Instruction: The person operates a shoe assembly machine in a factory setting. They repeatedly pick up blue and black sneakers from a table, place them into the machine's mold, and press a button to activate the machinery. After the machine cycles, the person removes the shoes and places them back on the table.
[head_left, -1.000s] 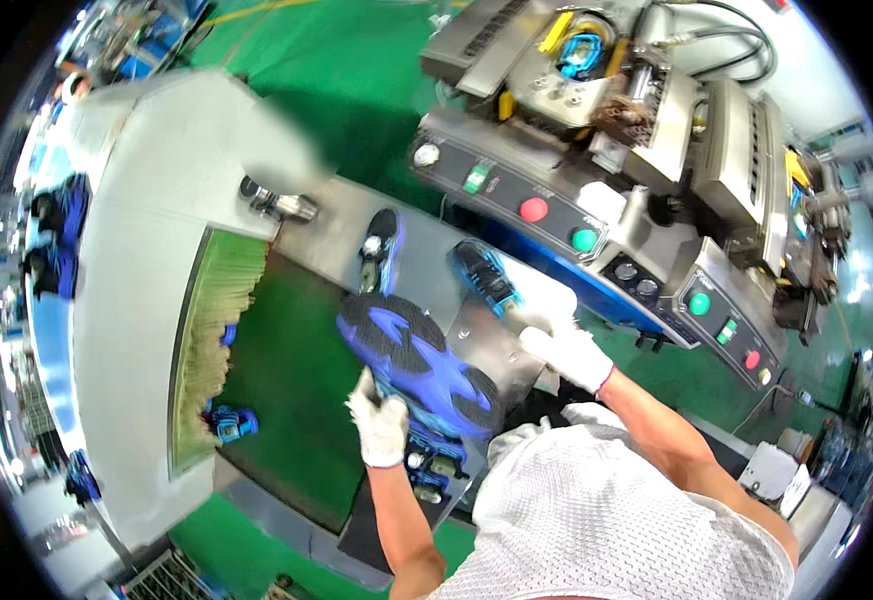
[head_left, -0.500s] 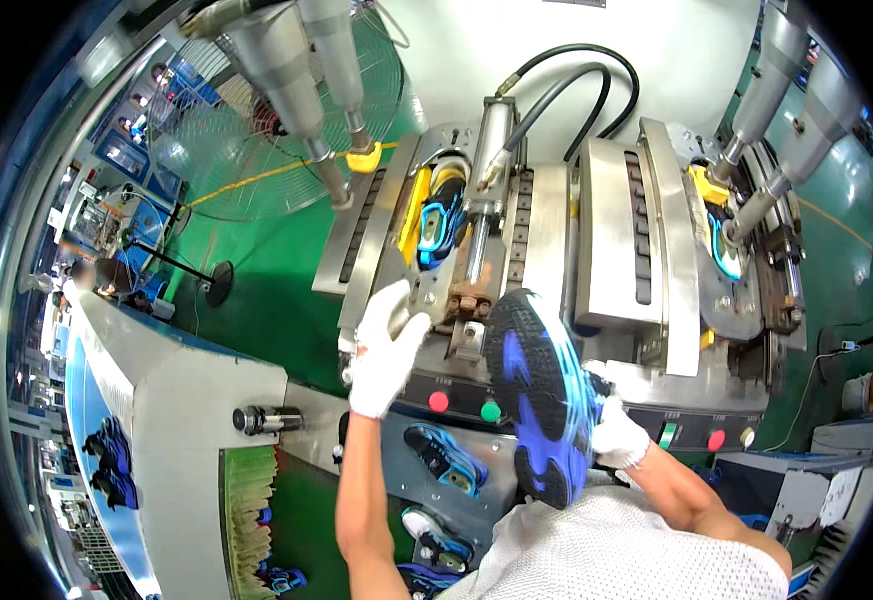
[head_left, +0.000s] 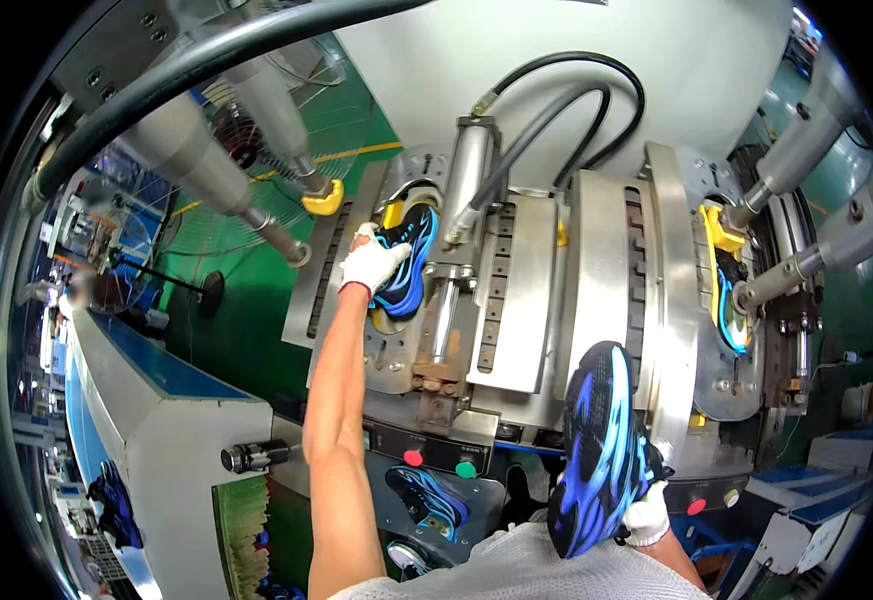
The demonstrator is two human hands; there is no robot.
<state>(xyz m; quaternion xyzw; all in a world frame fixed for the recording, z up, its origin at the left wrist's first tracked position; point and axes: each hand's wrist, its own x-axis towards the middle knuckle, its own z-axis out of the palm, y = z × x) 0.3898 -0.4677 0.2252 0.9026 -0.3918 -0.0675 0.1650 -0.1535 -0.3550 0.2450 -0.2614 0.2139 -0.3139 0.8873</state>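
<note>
The left hand (head_left: 371,265) (white glove, arm raised) is closed over the black-and-blue shoe (head_left: 406,262) seated in the left station of the press (head_left: 526,290). Below it, another blue shoe (head_left: 428,500) lies on the worktop (head_left: 486,495). The right hand (head_left: 646,515) grips a second shoe (head_left: 599,450), blue sole up, held low before the control panel (head_left: 436,455).

Green painted floor (head_left: 256,310) with a yellow line across it. Grey press housing (head_left: 576,110) fills the upper centre, black hoses (head_left: 556,90) looping over it. Standing fan (head_left: 256,130) at upper left. Blue-topped white bench (head_left: 156,400) lower left. Bright, even light.
</note>
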